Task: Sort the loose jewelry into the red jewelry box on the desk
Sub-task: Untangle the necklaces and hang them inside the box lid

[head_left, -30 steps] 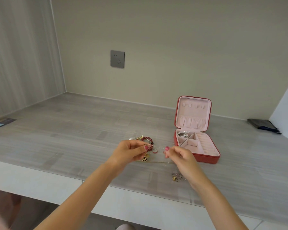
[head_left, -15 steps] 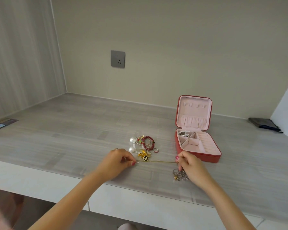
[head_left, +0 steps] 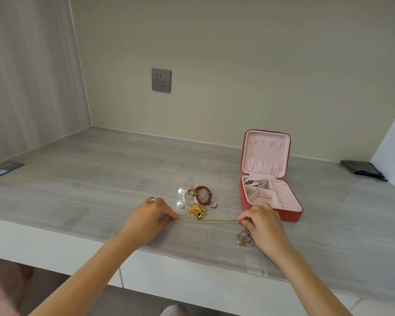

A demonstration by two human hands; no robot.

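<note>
Paper card with blue print (head_left: 0, 171) lies at the far left edge of the grey wood-grain desk (head_left: 89, 179). Left hand (head_left: 146, 221) pinches one end of a thin gold chain (head_left: 205, 221), stretched flat along the desk to the right hand (head_left: 263, 224), which pinches the other end. Behind the chain sits a heap of loose jewelry (head_left: 195, 199): white pearls, red beads, gold charms. A silver tangle (head_left: 244, 238) lies beside the right hand. Just beyond stands the open red jewelry box with pink lining (head_left: 271, 190), pearls in its back-left compartment.
</note>
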